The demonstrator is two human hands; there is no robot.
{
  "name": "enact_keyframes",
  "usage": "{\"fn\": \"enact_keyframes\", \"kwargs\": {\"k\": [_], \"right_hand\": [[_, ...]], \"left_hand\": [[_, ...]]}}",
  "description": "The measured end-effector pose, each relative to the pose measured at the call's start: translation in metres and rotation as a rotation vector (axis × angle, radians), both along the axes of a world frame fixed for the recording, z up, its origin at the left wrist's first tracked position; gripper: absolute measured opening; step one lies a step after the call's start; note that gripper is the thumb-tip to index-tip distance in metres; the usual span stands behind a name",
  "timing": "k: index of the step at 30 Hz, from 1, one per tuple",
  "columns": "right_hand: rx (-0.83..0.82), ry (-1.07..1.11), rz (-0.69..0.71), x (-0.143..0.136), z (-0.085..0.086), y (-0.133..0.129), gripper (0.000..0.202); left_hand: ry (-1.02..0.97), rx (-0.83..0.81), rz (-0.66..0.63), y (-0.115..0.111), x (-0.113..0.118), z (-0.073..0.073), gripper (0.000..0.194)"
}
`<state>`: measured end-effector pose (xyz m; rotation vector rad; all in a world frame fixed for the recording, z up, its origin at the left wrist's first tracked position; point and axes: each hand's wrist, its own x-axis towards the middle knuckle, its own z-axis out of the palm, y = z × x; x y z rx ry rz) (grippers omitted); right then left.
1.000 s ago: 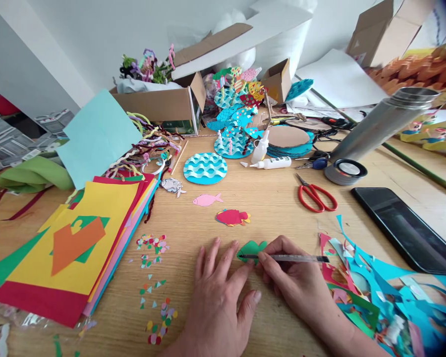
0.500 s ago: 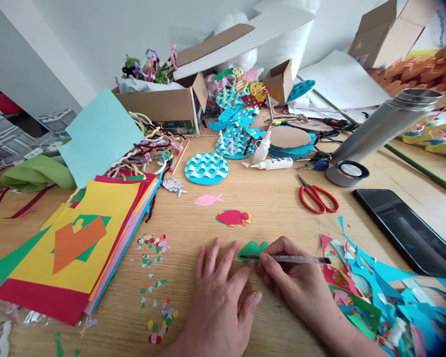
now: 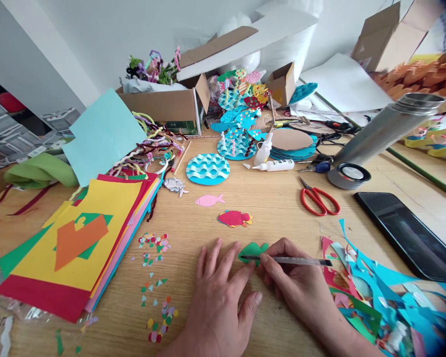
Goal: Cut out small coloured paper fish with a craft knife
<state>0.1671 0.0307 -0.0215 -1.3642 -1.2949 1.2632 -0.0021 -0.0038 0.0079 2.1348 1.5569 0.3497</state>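
Note:
A green paper fish (image 3: 253,249) lies on the wooden table between my hands. My right hand (image 3: 293,277) is closed around a thin clear pen (image 3: 301,260), whose dark tip touches the left part of the green fish. Flat on the table with fingers spread is my left hand (image 3: 223,297), its index fingertip at the lower edge of the fish. Just beyond lie a red paper fish (image 3: 233,218) and a pink paper fish (image 3: 209,200). A grey patterned fish (image 3: 175,186) is farther left.
Stacked coloured paper (image 3: 107,198) and paper dots (image 3: 163,322) are at left. Red-handled scissors (image 3: 318,198), a phone (image 3: 409,233), paper scraps (image 3: 379,292) and a metal flask (image 3: 386,131) are at right. Behind stand a wavy blue disc (image 3: 208,169), glue bottles (image 3: 277,164) and a cardboard box (image 3: 163,104).
The view has shifted slightly, so the surrounding items sit a little farther right in it. Both hands, the pen and the green fish keep nearly the same places.

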Motion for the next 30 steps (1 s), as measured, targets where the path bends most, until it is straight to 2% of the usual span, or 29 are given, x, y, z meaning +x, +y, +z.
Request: {"fn": "enact_keyframes", "kwargs": {"k": [7, 10, 16, 30], "right_hand": [[0.073, 0.124, -0.143, 0.000, 0.017, -0.003, 0.026], [0.106, 0.071, -0.119, 0.001, 0.016, 0.000, 0.024], [0.043, -0.005, -0.062, 0.001, 0.007, 0.004, 0.028], [-0.023, -0.005, -0.013, -0.004, 0.017, 0.004, 0.034]], "left_hand": [[-0.008, 0.028, 0.003, -0.001, -0.001, -0.002, 0.038], [-0.008, 0.039, 0.001, -0.001, 0.000, -0.002, 0.038], [0.014, 0.065, -0.005, -0.002, 0.000, -0.003, 0.038], [0.016, 0.104, 0.003, -0.002, 0.001, -0.002, 0.037]]}}
